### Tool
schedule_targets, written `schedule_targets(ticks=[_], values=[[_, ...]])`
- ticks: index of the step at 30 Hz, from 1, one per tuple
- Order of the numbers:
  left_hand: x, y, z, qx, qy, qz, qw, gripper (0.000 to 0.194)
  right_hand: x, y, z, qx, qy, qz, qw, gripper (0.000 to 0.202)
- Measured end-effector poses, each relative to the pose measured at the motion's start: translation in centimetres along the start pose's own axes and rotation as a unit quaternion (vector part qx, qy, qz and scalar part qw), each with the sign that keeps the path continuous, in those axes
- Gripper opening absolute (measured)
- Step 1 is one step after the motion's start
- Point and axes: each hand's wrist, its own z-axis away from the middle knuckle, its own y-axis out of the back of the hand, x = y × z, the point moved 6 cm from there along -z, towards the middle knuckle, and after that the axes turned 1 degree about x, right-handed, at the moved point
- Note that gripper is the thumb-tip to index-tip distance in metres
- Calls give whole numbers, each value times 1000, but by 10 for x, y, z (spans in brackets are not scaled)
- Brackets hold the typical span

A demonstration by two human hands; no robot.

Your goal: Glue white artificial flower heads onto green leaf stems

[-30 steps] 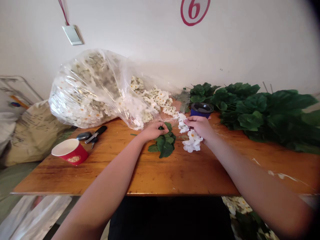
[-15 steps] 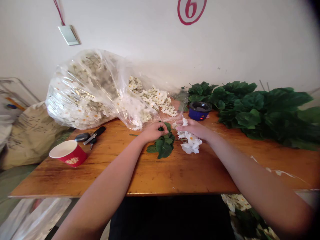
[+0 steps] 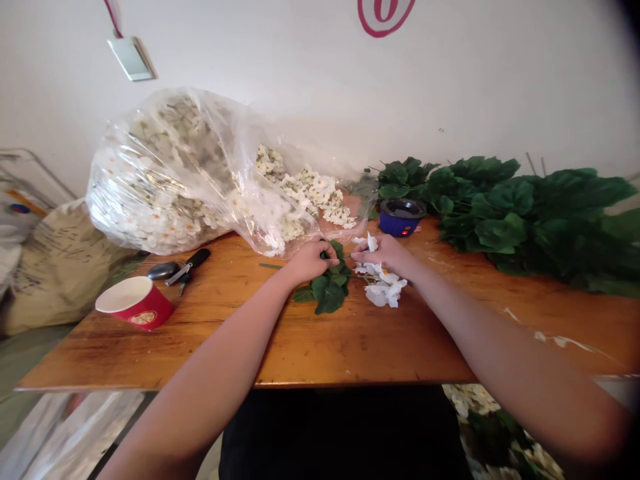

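Observation:
My left hand [image 3: 313, 261] is closed around a sprig of green artificial leaves [image 3: 330, 290], whose leaves hang below the fingers over the table. Just to the right, my right hand [image 3: 383, 255] pinches the stem of a white artificial flower spray [image 3: 385, 290]; its blossoms spread under and in front of the fingers. The two hands are a short gap apart, and the stems run between them. Behind my right hand sits a small blue pot [image 3: 401, 217] with a dark rim and a lit red light.
A clear plastic bag [image 3: 165, 173] full of white flowers lies at the back left, with loose white flowers [image 3: 317, 190] by its mouth. Green leaf bunches [image 3: 520, 213] are piled at right. A red paper cup [image 3: 137, 303] and keys [image 3: 185, 270] lie on the wooden table [image 3: 225, 353].
The view has tilted down slightly. My right hand's fingers have drawn together on the flower stem near the leaves; my left hand keeps its hold.

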Motion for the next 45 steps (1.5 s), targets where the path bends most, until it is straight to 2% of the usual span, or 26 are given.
schedule_targets(ticks=[6, 13, 16, 20, 23, 26, 31, 33, 35, 38, 41, 43, 45], values=[[-3, -4, -1, 22, 5, -34, 999, 6, -1, -7, -2, -23, 31, 10, 999, 26], [-1, -5, -3, 50, 4, -55, 997, 3, -9, -7, 3, 17, 18, 70, 997, 19], [-1, -6, -4, 54, 1, -60, 997, 2, -11, -11, 2, 2, 25, 102, 995, 19], [-3, -7, -4, 49, -5, -56, 997, 1, -16, -15, 2, -25, 49, 89, 995, 20], [-4, -6, -4, 41, -2, -56, 998, 5, -13, -15, 1, -25, 26, 62, 997, 18], [-3, -2, -2, 29, 0, -51, 998, 10, -6, -11, -1, 6, -6, 34, 999, 15], [13, 9, 8, 23, -64, -53, 996, 16, 3, -9, -4, 33, -31, 1, 999, 18], [16, 14, 10, 44, -72, -27, 996, 20, 3, -7, -4, 49, -35, -7, 998, 22], [16, 23, 12, 99, -71, 27, 992, 20, 0, -3, -3, 67, -27, 2, 997, 27], [17, 38, 12, 198, -82, 125, 969, 14, -14, 7, 3, 108, 7, 25, 994, 32], [14, 50, 13, 267, -61, 197, 941, 14, -37, 24, 5, 174, 58, 60, 981, 35], [10, 53, 13, 272, -29, 241, 931, 17, -52, 32, -4, 200, 100, 105, 969, 35], [6, 52, 11, 253, 5, 289, 923, 21, -62, 33, -24, 182, 138, 161, 960, 35]])
